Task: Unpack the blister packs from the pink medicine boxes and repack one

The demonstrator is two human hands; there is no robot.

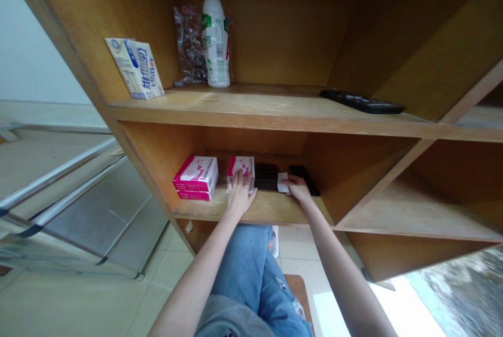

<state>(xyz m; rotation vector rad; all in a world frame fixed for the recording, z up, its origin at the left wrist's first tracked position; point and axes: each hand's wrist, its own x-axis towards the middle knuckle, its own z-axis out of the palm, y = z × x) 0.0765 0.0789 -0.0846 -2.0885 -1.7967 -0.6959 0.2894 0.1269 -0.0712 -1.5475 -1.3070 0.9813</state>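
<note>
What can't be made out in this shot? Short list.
All head view:
Pink-and-white box, front: partly covered by the left hand.
White piece, right end: behind the fingers of the right hand.
Clear bag, right part: behind the white bottle.
Black ribbed items: too dark and small to identify.
Wooden shelf unit: cut off by the top and right edges.

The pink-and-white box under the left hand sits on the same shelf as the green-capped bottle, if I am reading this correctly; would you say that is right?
Not quite: the pink-and-white box under the left hand sits on the lower shelf, while the green-capped bottle stands on the upper shelf, as the head view shows.
</note>
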